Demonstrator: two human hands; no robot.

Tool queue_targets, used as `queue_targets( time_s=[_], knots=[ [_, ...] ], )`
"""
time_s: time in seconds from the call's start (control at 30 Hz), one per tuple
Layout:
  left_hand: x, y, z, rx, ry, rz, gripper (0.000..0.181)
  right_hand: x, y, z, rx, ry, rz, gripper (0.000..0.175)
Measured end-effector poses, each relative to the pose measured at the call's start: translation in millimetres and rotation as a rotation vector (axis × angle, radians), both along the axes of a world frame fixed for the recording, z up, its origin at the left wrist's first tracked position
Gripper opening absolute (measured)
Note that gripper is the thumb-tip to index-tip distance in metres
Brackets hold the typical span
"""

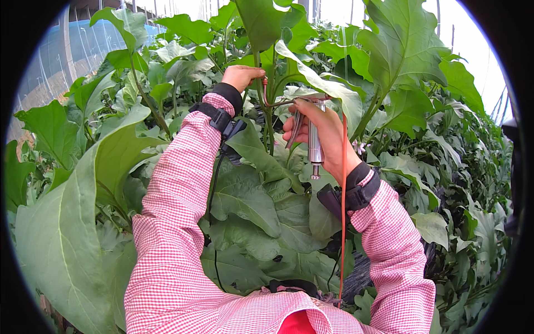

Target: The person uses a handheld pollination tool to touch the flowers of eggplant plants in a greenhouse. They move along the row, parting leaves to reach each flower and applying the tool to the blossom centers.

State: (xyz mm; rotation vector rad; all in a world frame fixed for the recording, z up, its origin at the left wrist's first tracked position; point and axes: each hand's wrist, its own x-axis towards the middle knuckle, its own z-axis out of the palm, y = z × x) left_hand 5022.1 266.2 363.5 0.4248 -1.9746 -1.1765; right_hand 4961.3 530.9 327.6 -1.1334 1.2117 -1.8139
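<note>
My right hand (327, 135) is wrapped around a chrome hand sprayer (316, 144) with a curved squeeze lever (295, 130). A thin bent spray tube (273, 104) runs left from the sprayer and turns up beside the main stem of an eggplant plant (268, 125). At the tube's upper tip, my left hand (244, 77) has its fingers drawn together close to the stem. What lies between those fingertips is hidden. An orange hose (343, 200) hangs from near the sprayer, past my right wrist and down to my waist.
Broad eggplant leaves (246, 200) crowd in below my hands, and a large leaf (58, 234) rises at the left. A pale purple flower (358, 146) shows right of my hand. Black cables (213, 196) hang from the wrist straps. Dark ground film (361, 271) shows low down.
</note>
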Motion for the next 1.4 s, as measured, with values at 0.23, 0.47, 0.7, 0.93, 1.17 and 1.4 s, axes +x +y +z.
queue_targets(
  time_s=[0.23,0.47,0.7,0.93,1.17,1.4],
  knots=[
    [-4.2,-6.4,-3.7,-0.079,-0.006,0.010,0.027,0.3,1.7,-0.2,0.002,0.012,-0.008,0.036],
    [-5.5,-3.5,-4.3,-0.065,0.011,-0.011,0.027,-1.4,-1.7,-2.0,-0.003,0.009,0.012,0.036],
    [-3.2,1.7,-3.7,-0.043,0.015,-0.049,0.026,-2.5,-1.3,-3.6,-0.015,0.043,0.001,0.036],
    [-4.9,-4.4,-4.5,-0.025,0.042,-0.062,0.024,5.2,4.7,-5.6,-0.019,-0.020,0.020,0.037],
    [40.1,37.2,-0.9,-0.131,-0.046,0.077,0.037,7.3,62.3,-59.1,-0.073,0.047,0.060,0.031],
    [140.2,142.8,-0.4,-0.172,-0.116,0.060,0.029,-60.9,202.6,-100.8,-0.154,0.080,0.011,0.042]
  ],
)
